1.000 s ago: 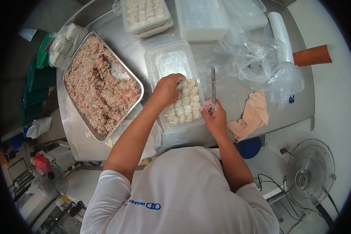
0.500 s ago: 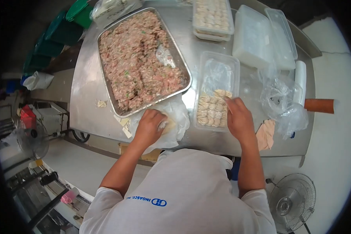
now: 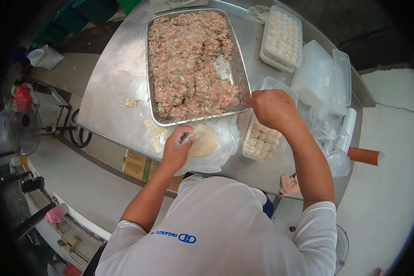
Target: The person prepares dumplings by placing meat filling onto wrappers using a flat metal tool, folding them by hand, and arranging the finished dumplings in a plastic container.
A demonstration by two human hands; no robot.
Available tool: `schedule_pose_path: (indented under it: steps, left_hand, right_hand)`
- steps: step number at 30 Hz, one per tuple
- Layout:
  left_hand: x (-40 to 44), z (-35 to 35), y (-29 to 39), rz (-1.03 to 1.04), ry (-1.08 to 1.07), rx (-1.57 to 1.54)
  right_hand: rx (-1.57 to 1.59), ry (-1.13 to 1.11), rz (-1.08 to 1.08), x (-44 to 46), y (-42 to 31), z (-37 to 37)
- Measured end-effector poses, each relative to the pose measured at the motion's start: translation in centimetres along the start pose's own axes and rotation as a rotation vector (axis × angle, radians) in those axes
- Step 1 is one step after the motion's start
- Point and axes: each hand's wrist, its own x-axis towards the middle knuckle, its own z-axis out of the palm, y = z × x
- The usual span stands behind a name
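Observation:
My right hand (image 3: 272, 108) is closed round the handle of a thin metal spatula (image 3: 235, 109), its blade at the near right corner of the meat filling (image 3: 188, 64). That filling, ground meat flecked with green, fills most of a metal tray (image 3: 244, 69). My left hand (image 3: 177, 146) is curled, with a pale dumpling wrapper (image 3: 186, 137) partly showing between thumb and fingers. Beside it, round dumpling wrappers (image 3: 204, 140) lie on a plastic sheet (image 3: 226, 154). Under my right forearm, a clear plastic container (image 3: 250, 154) holds rows of shaped dumplings (image 3: 263, 140).
Lidded containers of dumplings (image 3: 283, 39) stand at the back right, near stacked translucent tubs (image 3: 313, 76). Crumpled plastic bags (image 3: 333, 142), a roll (image 3: 349, 124) and a pinkish cloth (image 3: 289, 185) lie to the right. Dough scraps (image 3: 131, 102) are left of the tray.
My right hand has moved from the dumpling container up and left to the tray's edge, and now holds the spatula. My left hand has shifted slightly off the wrappers. The view has turned.

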Motion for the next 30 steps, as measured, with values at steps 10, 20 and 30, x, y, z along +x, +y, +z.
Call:
schedule_pose_path:
  steps: [10, 20, 30]
  left_hand:
    - [0.6, -0.9, 1.5, -0.440, -0.097, -1.135]
    - [0.4, -4.7, 3.4, -0.040, 0.135, -0.432]
    - [2.1, -4.9, 3.3, -0.335, 0.325, -1.195]
  right_hand:
    - [0.240, 0.016, -0.047, 0.2, 0.6, 2.1]
    - [0.169, 0.055, -0.163, 3.3, -1.0, 6.3]
    - [0.749, 0.483, 0.065, -2.1, -3.5, 5.6]
